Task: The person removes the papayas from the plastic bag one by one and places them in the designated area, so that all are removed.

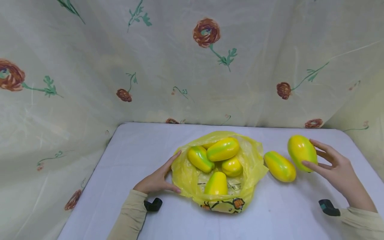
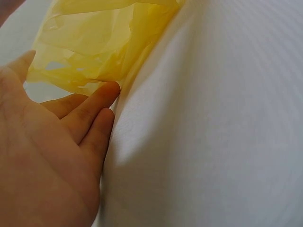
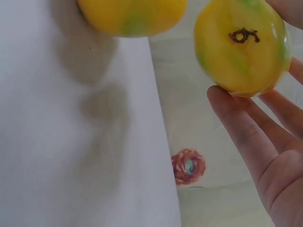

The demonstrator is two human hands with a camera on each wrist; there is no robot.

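One loose fruit (image 1: 280, 166) between yellow bag (image 1: 183, 178) and second fruit (image 1: 301, 151), gripped by right fingers (image 1: 321, 145). Left fingers (image 2: 92, 109) extended, touching bag. White worktop (image 1: 144, 148), floral cloth (image 1: 162, 43) behind.

Left sleeve (image 1: 127, 215): beige cloth is covering the forearm, creasing into soft folds near the cuff
Right sleeve (image 1: 364, 218): matching beige cloth is ending at the wrist
Left wrist piece (image 1: 153, 204): black, angular, jutting beside the cuff
Right wrist piece (image 1: 329, 207): also black, showing a teal patch
Left hand (image 1: 157, 180), right hand (image 1: 336, 165): both are going bare
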